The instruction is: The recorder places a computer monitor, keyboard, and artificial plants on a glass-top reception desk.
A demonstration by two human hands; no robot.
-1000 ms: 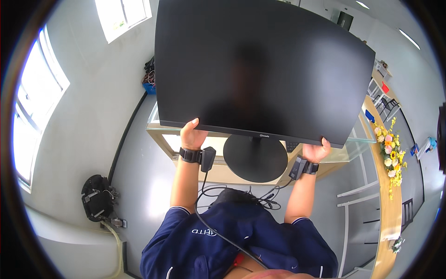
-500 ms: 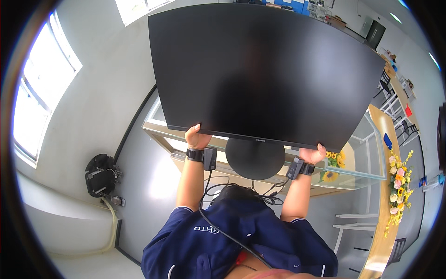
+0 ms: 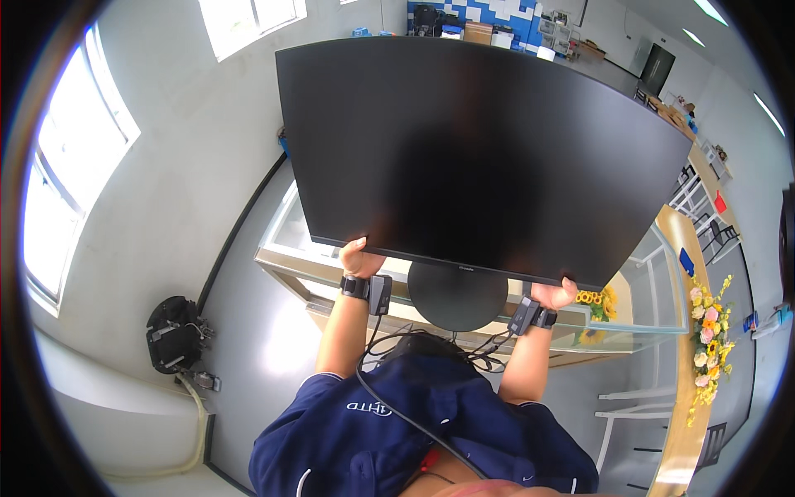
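1. Glass case (image 3: 281, 267): a long, pale-framed case with clear panes stood crosswise in front of the person. Yellow sunflowers (image 3: 610, 300) showed within its right part, seen through the glass; much of the remaining interior was screened by the monitor.
2. Wooden counter (image 3: 684, 451): located at the case's right, it bore a spray of mixed flowers (image 3: 709, 331) along its edge and a flat blue object (image 3: 687, 262).
3. Monitor (image 3: 497, 157): this wide black display was held up before the person in both hands, its dark screen facing them and its lower edge sloping down to the right in view.
4. Cardboard box (image 3: 479, 33): it stood by the far blue-and-white wall; its contents could not be made out.
5. Round base (image 3: 455, 296): the black disc showed below the screen, between the hands, overlapping the case in view; contact could not be determined.
6. Left hand (image 3: 362, 263): its thumb pressed the front of the lower bezel; the fingers behind were hidden, their spacing indeterminable.
7. Right hand (image 3: 555, 295): it pinched the same bezel farther right, thumb in front, other fingers likewise concealed.
8. Wrist module (image 3: 381, 294): a black, cabled block was strapped at the left wrist.
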